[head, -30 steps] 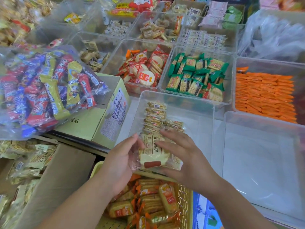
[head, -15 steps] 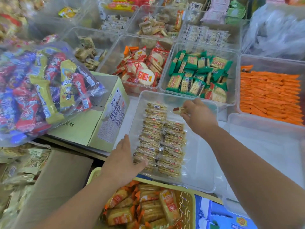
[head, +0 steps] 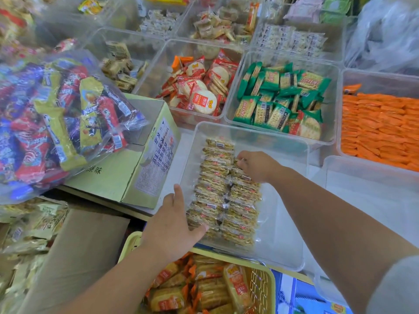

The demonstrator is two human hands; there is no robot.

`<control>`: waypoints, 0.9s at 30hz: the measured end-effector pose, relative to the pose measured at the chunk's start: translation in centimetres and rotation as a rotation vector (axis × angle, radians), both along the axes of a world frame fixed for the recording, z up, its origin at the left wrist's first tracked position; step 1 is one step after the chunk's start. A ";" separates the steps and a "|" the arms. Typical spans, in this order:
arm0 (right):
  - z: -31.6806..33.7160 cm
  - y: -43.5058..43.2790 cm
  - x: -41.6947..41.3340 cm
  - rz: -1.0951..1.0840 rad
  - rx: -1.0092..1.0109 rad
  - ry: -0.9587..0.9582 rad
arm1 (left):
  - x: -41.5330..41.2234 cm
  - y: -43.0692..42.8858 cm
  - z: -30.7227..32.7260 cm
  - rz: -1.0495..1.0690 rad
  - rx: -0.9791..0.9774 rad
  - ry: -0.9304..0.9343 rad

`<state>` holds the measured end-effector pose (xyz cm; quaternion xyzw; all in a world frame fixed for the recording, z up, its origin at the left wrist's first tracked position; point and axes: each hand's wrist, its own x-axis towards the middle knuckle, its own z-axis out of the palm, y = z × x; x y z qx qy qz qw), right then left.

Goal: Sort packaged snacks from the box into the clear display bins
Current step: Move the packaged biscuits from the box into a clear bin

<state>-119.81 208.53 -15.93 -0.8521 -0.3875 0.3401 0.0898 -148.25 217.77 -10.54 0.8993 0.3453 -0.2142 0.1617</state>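
A clear bin (head: 285,223) in the middle holds two rows of clear-wrapped biscuit packets (head: 215,177). My right hand (head: 256,166) reaches into it, its fingertips curled and pinching a biscuit packet at the far end of the right row. My left hand (head: 174,223) lies against the bin's near left corner with straight fingers outside the wall and the thumb over the rim, beside the left row. An open cardboard box (head: 68,257) at the lower left has pale snack packets (head: 29,223) next to it.
A yellow basket (head: 260,279) of orange-wrapped snacks stands below the bin. A green carton (head: 118,177) on the left carries a bag of colourful bars (head: 56,114). Behind are bins of red packets (head: 199,96), green packets (head: 278,100) and orange packets (head: 381,128). An empty clear bin (head: 374,200) sits right.
The stack both hands held at the bin's near edge now lies in the bin. My right hand went to the far end with one packet and has lowered it onto the right row.
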 end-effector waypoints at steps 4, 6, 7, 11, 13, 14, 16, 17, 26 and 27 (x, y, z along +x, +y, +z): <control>-0.1 -0.1 -1.0 0.000 -0.001 -0.018 | 0.0 -0.2 -0.1 0.001 0.004 -0.013; 0.1 -0.1 -1.1 -0.010 -0.017 -0.007 | -0.1 -0.1 -0.1 0.007 -0.002 -0.025; 0.3 -0.1 -1.1 -0.008 -0.029 -0.009 | -0.1 -0.1 0.0 0.012 -0.013 -0.030; 2.1 -0.8 -1.4 0.022 -0.060 -0.099 | -0.2 0.1 0.5 0.052 -0.114 -0.066; 3.0 -1.6 -2.0 0.019 -0.062 -0.166 | -0.7 0.0 1.2 0.049 -0.142 -0.126; 3.5 -2.1 -2.5 0.009 -0.063 -0.187 | -1.2 0.0 1.7 0.041 -0.146 -0.171; 4.4 -2.8 -4.0 -0.015 -0.053 -0.222 | -2.8 -0.2 2.8 0.022 -0.156 -0.269; 4.9 -3.1 -5.0 -0.034 -0.035 -0.233 | -4.0 -0.2 3.4 0.016 -0.161 -0.312; 9.9 1.3 -23.9 0.094 0.340 -0.241 | -20.8 2.8 7.3 0.229 -0.066 -0.666; 10.5 2.3 -26.9 0.131 0.407 -0.221 | -23.0 3.5 7.5 0.268 -0.047 -0.689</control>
